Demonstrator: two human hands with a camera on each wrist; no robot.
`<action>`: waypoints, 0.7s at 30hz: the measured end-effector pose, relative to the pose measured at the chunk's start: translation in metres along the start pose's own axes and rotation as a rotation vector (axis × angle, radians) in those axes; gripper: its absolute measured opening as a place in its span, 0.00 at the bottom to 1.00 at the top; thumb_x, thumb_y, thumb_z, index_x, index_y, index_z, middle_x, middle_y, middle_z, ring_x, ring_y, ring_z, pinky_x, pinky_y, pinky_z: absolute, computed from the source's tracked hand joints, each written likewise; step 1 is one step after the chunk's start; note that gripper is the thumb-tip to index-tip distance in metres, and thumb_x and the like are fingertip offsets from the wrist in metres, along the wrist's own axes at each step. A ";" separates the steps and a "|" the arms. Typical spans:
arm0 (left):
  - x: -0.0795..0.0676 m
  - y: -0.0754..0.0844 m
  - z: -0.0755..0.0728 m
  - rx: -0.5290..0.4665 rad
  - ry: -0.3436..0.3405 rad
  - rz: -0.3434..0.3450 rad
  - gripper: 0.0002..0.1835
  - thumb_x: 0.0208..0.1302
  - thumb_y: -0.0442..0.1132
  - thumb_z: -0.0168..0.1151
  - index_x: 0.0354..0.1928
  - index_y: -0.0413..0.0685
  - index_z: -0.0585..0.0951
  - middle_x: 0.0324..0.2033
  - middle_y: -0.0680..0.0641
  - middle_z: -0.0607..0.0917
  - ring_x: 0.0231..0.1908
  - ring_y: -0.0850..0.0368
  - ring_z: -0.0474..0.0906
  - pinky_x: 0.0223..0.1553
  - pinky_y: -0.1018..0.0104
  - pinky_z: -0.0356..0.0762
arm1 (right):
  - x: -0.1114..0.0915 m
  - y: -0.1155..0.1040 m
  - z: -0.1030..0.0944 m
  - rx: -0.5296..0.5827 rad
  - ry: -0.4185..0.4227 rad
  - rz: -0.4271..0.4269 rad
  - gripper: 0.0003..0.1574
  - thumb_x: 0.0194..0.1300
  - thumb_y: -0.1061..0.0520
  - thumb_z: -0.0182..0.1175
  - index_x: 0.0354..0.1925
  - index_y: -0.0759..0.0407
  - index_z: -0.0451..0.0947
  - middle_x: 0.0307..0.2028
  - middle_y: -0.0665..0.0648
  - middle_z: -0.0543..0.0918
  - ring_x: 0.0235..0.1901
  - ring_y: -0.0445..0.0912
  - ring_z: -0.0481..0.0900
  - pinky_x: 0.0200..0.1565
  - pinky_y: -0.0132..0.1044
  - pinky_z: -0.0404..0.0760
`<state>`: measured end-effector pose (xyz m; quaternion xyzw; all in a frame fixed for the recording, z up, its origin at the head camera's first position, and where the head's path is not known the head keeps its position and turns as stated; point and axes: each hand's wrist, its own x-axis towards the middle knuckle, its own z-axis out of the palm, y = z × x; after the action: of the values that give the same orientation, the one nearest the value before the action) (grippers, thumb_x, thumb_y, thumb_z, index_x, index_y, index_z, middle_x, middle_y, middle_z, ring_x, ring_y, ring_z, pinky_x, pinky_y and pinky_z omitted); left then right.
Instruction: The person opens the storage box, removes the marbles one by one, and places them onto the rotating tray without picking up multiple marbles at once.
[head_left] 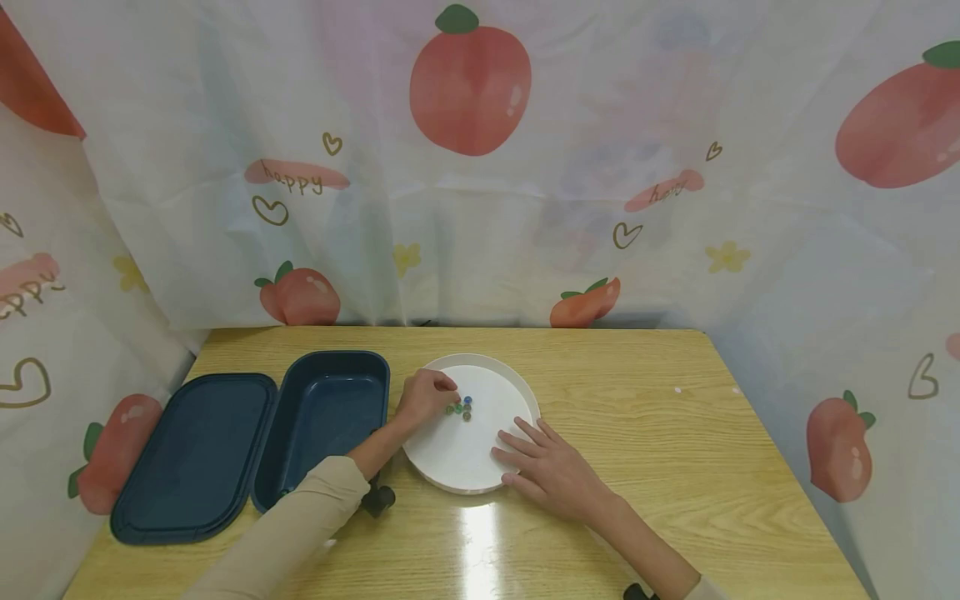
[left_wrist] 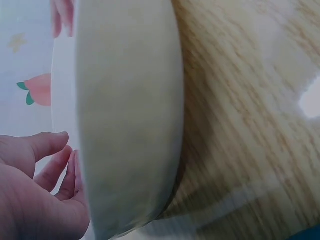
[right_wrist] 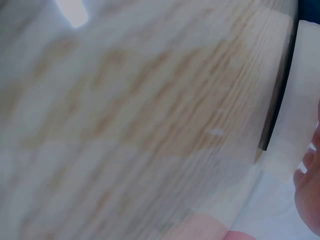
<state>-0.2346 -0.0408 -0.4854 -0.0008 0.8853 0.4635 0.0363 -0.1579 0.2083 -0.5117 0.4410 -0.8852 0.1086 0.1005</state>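
Note:
A round white tray (head_left: 450,462) with a raised rim lies on the table, holding several small glass marbles (head_left: 467,408) in a tight cluster left of its middle. My left hand (head_left: 424,398) reaches over the tray's left rim, with bent fingers and fingertips at the cluster. In the left wrist view, the left hand's thumb (left_wrist: 50,144) and forefinger come close together; whether a marble sits between them is hidden. My right hand (head_left: 551,467) lies across the right rim with its fingers spread, holding nothing. Only part of the right hand (right_wrist: 307,195) shows in the right wrist view.
A deep dark blue box (head_left: 378,375) stands left of the tray, partly covered by my left forearm. Its matching lid (head_left: 195,458) lies farther left. Behind the wooden table (head_left: 637,375) hangs a fruit-patterned curtain (head_left: 510,225).

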 end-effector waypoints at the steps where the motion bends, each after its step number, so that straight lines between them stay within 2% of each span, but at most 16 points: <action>1: 0.000 0.001 -0.001 -0.006 0.003 -0.001 0.02 0.52 0.34 0.68 0.29 0.44 0.85 0.22 0.52 0.82 0.27 0.59 0.76 0.29 0.68 0.73 | 0.000 0.000 0.000 0.002 0.003 -0.001 0.26 0.68 0.41 0.47 0.60 0.45 0.71 0.62 0.50 0.68 0.66 0.53 0.55 0.62 0.54 0.52; 12: -0.008 0.024 -0.024 -0.088 0.019 0.028 0.06 0.54 0.35 0.67 0.35 0.42 0.84 0.26 0.51 0.82 0.31 0.57 0.77 0.31 0.67 0.75 | -0.001 0.001 0.001 -0.009 -0.035 0.007 0.27 0.69 0.39 0.43 0.62 0.44 0.69 0.63 0.49 0.67 0.66 0.52 0.53 0.62 0.54 0.50; 17: -0.015 0.033 -0.038 -0.163 0.007 0.074 0.09 0.55 0.35 0.66 0.39 0.43 0.84 0.29 0.50 0.83 0.33 0.57 0.79 0.34 0.64 0.76 | -0.001 0.001 0.000 -0.004 -0.015 0.001 0.27 0.69 0.40 0.44 0.61 0.44 0.70 0.62 0.49 0.67 0.66 0.53 0.55 0.62 0.54 0.52; 21: -0.023 0.037 -0.050 -0.178 0.007 0.090 0.11 0.55 0.37 0.66 0.41 0.46 0.83 0.32 0.51 0.83 0.36 0.56 0.79 0.37 0.62 0.76 | 0.000 0.000 -0.001 0.004 0.000 0.002 0.26 0.69 0.40 0.46 0.60 0.44 0.71 0.62 0.49 0.68 0.65 0.53 0.56 0.62 0.54 0.53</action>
<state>-0.2166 -0.0615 -0.4257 0.0342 0.8399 0.5415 0.0123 -0.1576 0.2087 -0.5113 0.4402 -0.8855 0.1104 0.0998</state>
